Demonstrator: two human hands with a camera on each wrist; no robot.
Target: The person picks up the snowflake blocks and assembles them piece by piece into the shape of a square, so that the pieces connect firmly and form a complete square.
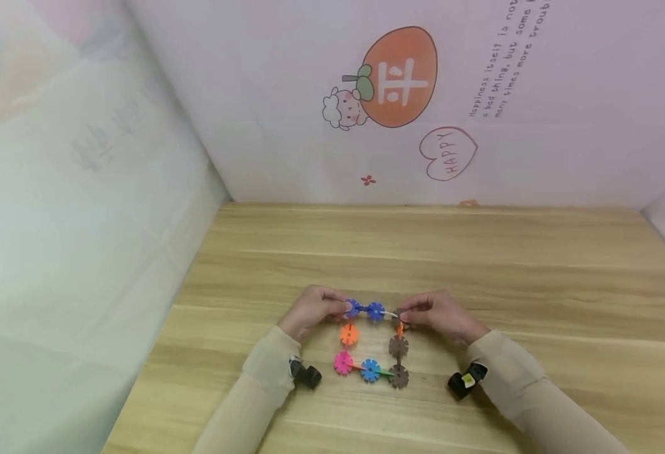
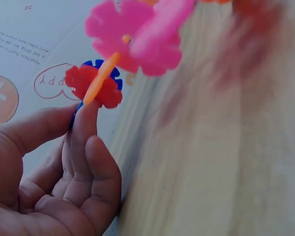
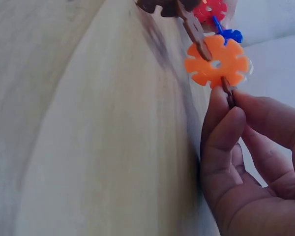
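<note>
A closed, roughly square ring of linked notched plastic discs [image 1: 370, 370] is held between both hands near the wooden table. My left hand [image 1: 315, 309] pinches a blue disc at the ring's far left corner; in the left wrist view a red disc [image 2: 101, 84] and a pink disc [image 2: 137, 37] rise beyond the fingertips. With thumb and fingers my right hand [image 1: 440, 313] pinches a brown disc [image 3: 228, 92] at the far right corner, slotted into an orange disc [image 3: 218, 63]. Parts of both pinched discs are hidden by fingers.
The wood-grain table [image 1: 480, 252] spreads around the ring. Behind it stands a white printed backdrop [image 1: 287, 126], and a pale sheet [image 1: 82, 252] hangs along the left side. Black cameras are strapped to both wrists.
</note>
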